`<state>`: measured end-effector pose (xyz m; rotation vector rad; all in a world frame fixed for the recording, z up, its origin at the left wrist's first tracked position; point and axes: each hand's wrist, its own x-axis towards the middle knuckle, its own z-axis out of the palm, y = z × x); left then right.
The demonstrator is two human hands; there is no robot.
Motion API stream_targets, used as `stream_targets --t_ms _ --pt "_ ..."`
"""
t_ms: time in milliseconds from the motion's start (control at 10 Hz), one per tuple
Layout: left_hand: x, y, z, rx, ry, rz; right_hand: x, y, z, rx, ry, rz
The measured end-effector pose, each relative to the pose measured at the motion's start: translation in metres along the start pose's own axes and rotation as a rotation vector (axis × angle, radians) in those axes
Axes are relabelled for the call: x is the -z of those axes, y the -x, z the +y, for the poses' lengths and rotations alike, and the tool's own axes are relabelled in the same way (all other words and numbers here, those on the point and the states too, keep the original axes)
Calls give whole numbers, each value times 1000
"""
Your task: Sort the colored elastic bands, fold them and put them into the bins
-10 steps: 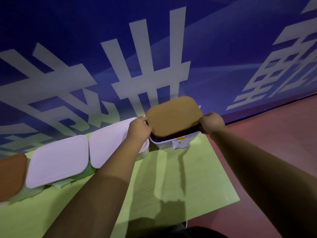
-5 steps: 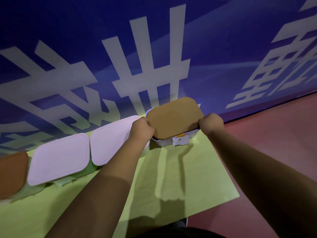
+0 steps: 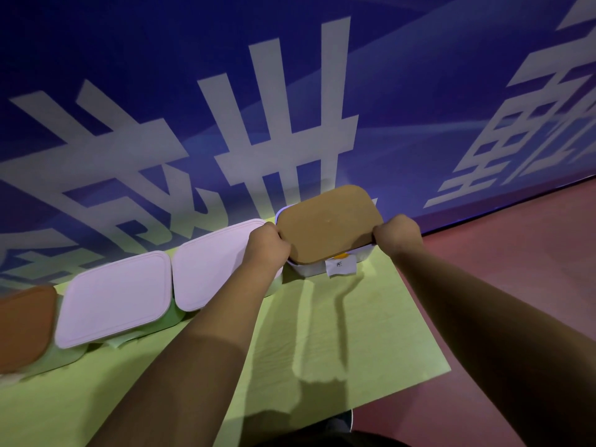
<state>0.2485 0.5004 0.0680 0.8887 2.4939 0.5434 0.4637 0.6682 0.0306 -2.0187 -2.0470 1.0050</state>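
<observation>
A brown lid (image 3: 327, 222) lies on a white bin (image 3: 309, 268) at the far right end of a row of bins. My left hand (image 3: 266, 245) grips the lid's left edge and my right hand (image 3: 398, 235) grips its right edge. A white paper label (image 3: 340, 266) with an orange dot above it hangs on the bin's front. No elastic bands are visible; the bin's inside is hidden under the lid.
Two bins with pale pink lids (image 3: 213, 262) (image 3: 114, 298) and one with a brown lid (image 3: 22, 324) stand in a row to the left on the yellow-green table cloth (image 3: 322, 333). A blue banner wall (image 3: 290, 91) rises right behind. Red floor (image 3: 516, 253) lies to the right.
The brown lid has come down from a tilted, raised position onto the white bin. Both hands stayed on its edges.
</observation>
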Motion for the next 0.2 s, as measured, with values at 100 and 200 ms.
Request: stream_targets --t_ms 100,200 --pt "7 2 4 7 32 1 2 2 -2 2 -69 29" --pt "15 -2 7 7 102 -31 9 7 -22 69 -67 12"
